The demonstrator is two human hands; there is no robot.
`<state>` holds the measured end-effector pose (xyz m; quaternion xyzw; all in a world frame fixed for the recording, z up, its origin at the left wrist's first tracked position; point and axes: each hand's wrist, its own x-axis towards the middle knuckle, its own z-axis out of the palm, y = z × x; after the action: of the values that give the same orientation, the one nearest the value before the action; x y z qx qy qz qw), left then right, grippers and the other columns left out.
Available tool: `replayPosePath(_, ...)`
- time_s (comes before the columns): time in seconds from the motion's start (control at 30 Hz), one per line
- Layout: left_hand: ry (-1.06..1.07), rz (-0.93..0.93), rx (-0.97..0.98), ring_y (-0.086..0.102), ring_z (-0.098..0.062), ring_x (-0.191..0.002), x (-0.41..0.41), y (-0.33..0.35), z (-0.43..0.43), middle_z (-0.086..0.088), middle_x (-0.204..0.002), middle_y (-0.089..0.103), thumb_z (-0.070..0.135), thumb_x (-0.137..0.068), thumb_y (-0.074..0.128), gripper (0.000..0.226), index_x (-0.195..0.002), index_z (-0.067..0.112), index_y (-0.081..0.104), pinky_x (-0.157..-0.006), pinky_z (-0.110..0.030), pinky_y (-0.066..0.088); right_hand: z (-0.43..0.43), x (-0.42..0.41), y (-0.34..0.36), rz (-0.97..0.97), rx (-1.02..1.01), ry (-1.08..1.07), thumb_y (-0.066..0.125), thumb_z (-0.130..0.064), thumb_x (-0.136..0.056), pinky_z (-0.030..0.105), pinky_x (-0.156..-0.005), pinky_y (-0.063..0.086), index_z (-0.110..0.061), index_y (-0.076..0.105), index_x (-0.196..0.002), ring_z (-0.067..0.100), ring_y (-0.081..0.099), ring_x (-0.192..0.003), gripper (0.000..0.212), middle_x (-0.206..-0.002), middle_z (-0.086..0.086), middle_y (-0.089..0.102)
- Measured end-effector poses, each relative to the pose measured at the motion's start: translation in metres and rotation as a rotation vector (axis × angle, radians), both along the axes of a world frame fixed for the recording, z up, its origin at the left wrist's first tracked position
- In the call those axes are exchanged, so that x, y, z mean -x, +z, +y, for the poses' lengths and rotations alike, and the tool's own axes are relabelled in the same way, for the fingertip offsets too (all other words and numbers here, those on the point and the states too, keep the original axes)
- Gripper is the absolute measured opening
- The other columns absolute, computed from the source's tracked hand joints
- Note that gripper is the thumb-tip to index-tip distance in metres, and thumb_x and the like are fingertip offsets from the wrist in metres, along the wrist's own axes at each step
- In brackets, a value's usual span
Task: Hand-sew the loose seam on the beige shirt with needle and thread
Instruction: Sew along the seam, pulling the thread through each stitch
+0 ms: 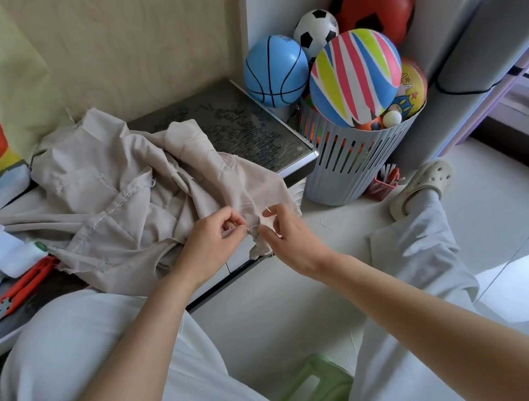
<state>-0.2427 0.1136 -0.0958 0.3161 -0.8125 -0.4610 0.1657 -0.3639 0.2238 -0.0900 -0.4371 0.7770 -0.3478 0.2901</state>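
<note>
1. Beige shirt [117, 197] lies bunched on the low table [248, 126]. One corner is pulled off the front edge twd the person's lap, and that's where the work is.
2. Left hand [215, 242] pinches the hanging corner btwn thumb & forefinger, holding the seam edge taut.
3. Right hand [290, 233] is just beside it, fingers curled, pinching the needle [268, 210], a thin glint sticking up past the fingertips. Thread is too fine to make out.
4. Progress, my read: sewing underway. Needle looks out of the cloth, so prob. btwn stitches. Can't tell how much of the seam is closed: hands cover it & detail is too small.
5. Left to do, prob.: more stitches along the edge, knot off, cut thread. Orange snips [20, 292] lie on the table at left, well apart from both hands, so no trimming yet.
</note>
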Motion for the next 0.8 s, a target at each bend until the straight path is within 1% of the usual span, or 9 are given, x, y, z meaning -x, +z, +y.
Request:
replayPosePath(0.1, -0.001, 0.029, -0.041, 0.048, 0.003, -0.051, 0.000, 0.006, 0.003, 0.014, -0.057, 0.054, 0.007, -0.089, 0.061, 0.011, -0.080, 0.014, 0.060, -0.052, -0.008, 0.035, 0.002, -0.002, 0.000, 0.034, 0.005, 0.079, 0.041, -0.029, -0.100, 0.015, -0.085, 0.026, -0.010, 0.038, -0.134, 0.016, 0.042, -0.115, 0.039, -0.124, 0.005, 0.045)
replayPosePath(0.17, -0.011, 0.048, -0.071, 0.046, 0.004, -0.045, 0.001, 0.009, 0.005, 0.017, -0.052, 0.053, 0.005, -0.090, 0.058, 0.007, -0.084, 0.008, 0.060, -0.046, -0.006, 0.033, 0.000, -0.004, -0.001, 0.043, 0.025, 0.078, 0.046, -0.028, -0.099, 0.013, -0.086, 0.026, -0.011, 0.041, -0.133, 0.016, 0.042, -0.119, 0.039, -0.131, 0.005, 0.044)
replayPosePath(0.3, -0.007, 0.073, -0.121, 0.047, 0.004, -0.044, 0.003, 0.010, 0.006, 0.001, -0.068, 0.056, 0.003, -0.092, 0.056, 0.007, -0.087, 0.007, 0.059, -0.045, -0.004, 0.033, -0.005, -0.011, -0.005, 0.102, 0.002, 0.065, 0.047, -0.032, -0.098, 0.019, -0.083, 0.034, -0.009, 0.049, -0.121, 0.018, 0.049, -0.106, 0.032, -0.118, 0.005, 0.049)
replayPosePath(0.37, -0.015, 0.067, -0.111, 0.049, 0.003, -0.049, 0.003, 0.009, 0.005, -0.003, -0.072, 0.056, 0.004, -0.092, 0.056, 0.010, -0.086, 0.011, 0.059, -0.049, -0.005, 0.035, -0.008, -0.012, -0.008, 0.136, -0.018, 0.059, 0.044, -0.031, -0.099, 0.024, -0.076, 0.034, -0.010, 0.052, -0.103, 0.020, 0.049, -0.092, 0.023, -0.102, 0.002, 0.047)
replayPosePath(0.43, -0.030, 0.056, -0.101, 0.047, 0.003, -0.050, 0.002, 0.007, 0.003, -0.001, -0.070, 0.052, 0.004, -0.092, 0.056, 0.010, -0.087, 0.012, 0.059, -0.049, -0.005, 0.034, -0.009, -0.011, -0.010, 0.155, -0.021, 0.048, 0.043, -0.027, -0.100, 0.027, -0.072, 0.035, -0.014, 0.050, -0.089, 0.018, 0.046, -0.081, 0.018, -0.093, 0.001, 0.046)
replayPosePath(0.57, -0.045, -0.018, -0.022, 0.044, 0.002, -0.054, 0.000, 0.000, -0.002, 0.005, -0.068, 0.045, 0.014, -0.090, 0.062, 0.005, -0.095, 0.013, 0.063, -0.054, -0.009, 0.035, -0.009, -0.004, -0.011, 0.156, -0.017, 0.036, 0.042, -0.019, -0.100, 0.024, -0.062, 0.029, -0.006, 0.055, -0.084, 0.011, 0.044, -0.063, 0.024, -0.087, 0.004, 0.047)
replayPosePath(0.63, -0.053, -0.054, 0.035, 0.047, 0.005, -0.061, 0.000, -0.002, -0.003, 0.008, -0.070, 0.051, 0.018, -0.089, 0.064, 0.002, -0.090, 0.016, 0.064, -0.060, -0.009, 0.036, -0.009, -0.002, -0.012, 0.158, -0.016, 0.032, 0.045, -0.015, -0.098, 0.024, -0.061, 0.027, -0.004, 0.055, -0.083, 0.016, 0.044, -0.067, 0.021, -0.085, 0.006, 0.047)
replayPosePath(0.73, -0.055, -0.054, 0.095, 0.051, 0.011, -0.073, -0.001, -0.002, -0.003, 0.009, -0.078, 0.056, 0.015, -0.088, 0.064, 0.011, -0.078, 0.018, 0.061, -0.068, -0.005, 0.036, -0.008, -0.002, -0.013, 0.159, -0.022, 0.051, 0.046, -0.016, -0.098, 0.024, -0.063, 0.027, -0.001, 0.057, -0.084, 0.018, 0.043, -0.068, 0.024, -0.084, 0.006, 0.047)
replayPosePath(0.8, -0.048, -0.051, 0.100, 0.051, 0.009, -0.074, -0.001, -0.001, -0.003, 0.008, -0.080, 0.055, 0.013, -0.088, 0.064, 0.014, -0.076, 0.020, 0.059, -0.069, -0.006, 0.036, -0.007, -0.002, -0.011, 0.141, -0.031, 0.077, 0.044, -0.022, -0.099, 0.023, -0.065, 0.027, -0.007, 0.056, -0.081, 0.017, 0.043, -0.069, 0.026, -0.085, 0.005, 0.047)
